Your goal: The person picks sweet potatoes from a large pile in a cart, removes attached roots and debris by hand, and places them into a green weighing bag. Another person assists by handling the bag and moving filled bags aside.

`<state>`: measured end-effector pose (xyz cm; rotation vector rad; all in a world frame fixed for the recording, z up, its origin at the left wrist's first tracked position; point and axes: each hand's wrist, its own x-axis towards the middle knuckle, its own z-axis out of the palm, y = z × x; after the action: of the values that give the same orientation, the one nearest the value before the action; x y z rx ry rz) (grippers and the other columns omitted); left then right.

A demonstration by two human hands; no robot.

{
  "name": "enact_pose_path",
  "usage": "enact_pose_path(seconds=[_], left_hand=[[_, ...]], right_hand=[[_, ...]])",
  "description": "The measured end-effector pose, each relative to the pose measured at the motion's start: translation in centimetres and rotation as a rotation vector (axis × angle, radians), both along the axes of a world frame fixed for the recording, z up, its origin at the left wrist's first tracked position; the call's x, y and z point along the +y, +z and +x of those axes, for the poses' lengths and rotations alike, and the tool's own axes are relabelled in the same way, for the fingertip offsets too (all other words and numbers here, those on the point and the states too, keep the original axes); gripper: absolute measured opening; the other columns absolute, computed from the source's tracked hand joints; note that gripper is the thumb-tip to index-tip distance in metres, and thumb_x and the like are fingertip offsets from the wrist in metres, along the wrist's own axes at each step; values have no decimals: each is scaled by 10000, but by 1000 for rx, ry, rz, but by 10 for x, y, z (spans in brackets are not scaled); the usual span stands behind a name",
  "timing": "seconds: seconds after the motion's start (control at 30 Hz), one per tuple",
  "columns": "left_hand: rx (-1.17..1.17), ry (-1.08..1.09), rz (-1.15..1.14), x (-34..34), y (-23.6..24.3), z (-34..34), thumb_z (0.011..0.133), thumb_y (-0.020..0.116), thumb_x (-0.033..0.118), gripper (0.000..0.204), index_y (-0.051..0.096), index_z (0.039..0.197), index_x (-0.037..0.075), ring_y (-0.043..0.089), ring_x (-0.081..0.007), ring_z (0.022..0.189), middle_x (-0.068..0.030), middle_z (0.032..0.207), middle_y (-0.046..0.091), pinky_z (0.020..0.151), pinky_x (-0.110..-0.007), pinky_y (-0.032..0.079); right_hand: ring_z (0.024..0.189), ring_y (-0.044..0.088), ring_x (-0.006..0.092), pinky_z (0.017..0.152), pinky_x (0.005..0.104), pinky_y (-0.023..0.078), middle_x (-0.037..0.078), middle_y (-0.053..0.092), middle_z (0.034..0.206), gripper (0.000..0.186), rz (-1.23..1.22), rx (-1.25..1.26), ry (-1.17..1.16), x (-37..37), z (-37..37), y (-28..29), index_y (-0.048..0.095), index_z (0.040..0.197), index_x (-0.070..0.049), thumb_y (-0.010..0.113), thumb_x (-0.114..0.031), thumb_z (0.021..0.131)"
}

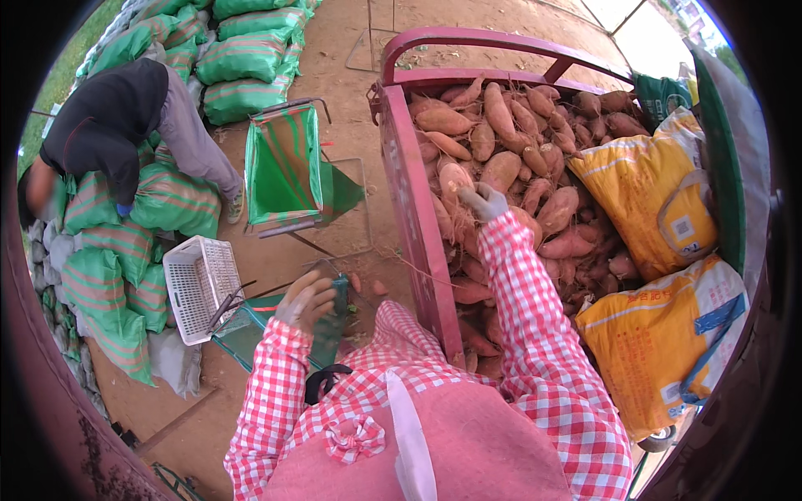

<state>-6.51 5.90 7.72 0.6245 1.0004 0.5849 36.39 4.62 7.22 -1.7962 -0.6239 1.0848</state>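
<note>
A heap of reddish-brown sweet potatoes (501,171) fills the red cart bed. My right hand (487,203), in a pale glove, reaches over its side wall with the fingers closed on the near end of a sweet potato (454,177) at the heap's left. My left hand (306,302), also gloved, is raised to the left of the cart with its fingers stretched out and nothing in them. Below that hand hangs a green mesh bag (332,326) on a metal frame, partly covered by my sleeve.
The cart's red side wall (415,209) runs between my arms. Yellow sacks (647,196) lie on its right. At left stand an open green bag on a frame (284,167) and a white plastic crate (200,284). A co-worker (109,125) bends over filled green sacks (104,292).
</note>
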Motion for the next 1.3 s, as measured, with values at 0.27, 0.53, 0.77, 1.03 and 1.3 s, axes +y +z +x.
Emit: enact_pose_path(seconds=[0.27, 0.53, 0.77, 1.03, 1.3], left_hand=[[-316, -147, 84, -3, 12, 131, 922, 627, 278, 527, 434, 1322, -6, 585, -305, 1089, -187, 1163, 601, 926, -439, 495], [-420, 182, -383, 3, 8, 70, 946, 536, 504, 545, 519, 1253, 54, 679, -300, 759, -124, 916, 668, 665, -457, 587], [-396, 186, -342, -3, -3, 34, 957, 569, 373, 495, 498, 1314, 37, 676, -333, 863, -193, 1077, 635, 692, -457, 600], [-540, 14, -128, -5, 1, 48, 856, 714, 200, 550, 483, 1320, 17, 631, -334, 1047, -200, 1223, 590, 925, -478, 534], [-557, 241, -11, -2, 5, 5, 767, 793, 156, 659, 473, 1324, 11, 535, -323, 1234, -147, 1312, 546, 1023, -464, 476]], right_hand=[[949, 636, 173, 853, 313, 508, 105, 676, 1007, 523, 313, -20, 758, -36, -86, 44, 612, 1200, -14, 796, -220, 756], [1161, 520, 298, 886, 492, 461, 90, 465, 1384, 762, -92, -1478, 321, 89, 0, -45, 415, 1411, -131, 737, -288, 739], [1107, 537, 330, 861, 490, 482, 121, 513, 1224, 851, -339, -1320, 388, 110, 12, -45, 349, 1442, -174, 764, -292, 709], [1119, 567, 388, 939, 504, 485, 194, 513, 1246, 851, -393, -1151, 265, 115, 4, -59, 349, 1410, -170, 789, -316, 695], [1015, 655, 278, 846, 371, 564, 184, 624, 1144, 846, 169, -148, 174, 82, 58, -91, 387, 1373, 60, 856, -149, 700]])
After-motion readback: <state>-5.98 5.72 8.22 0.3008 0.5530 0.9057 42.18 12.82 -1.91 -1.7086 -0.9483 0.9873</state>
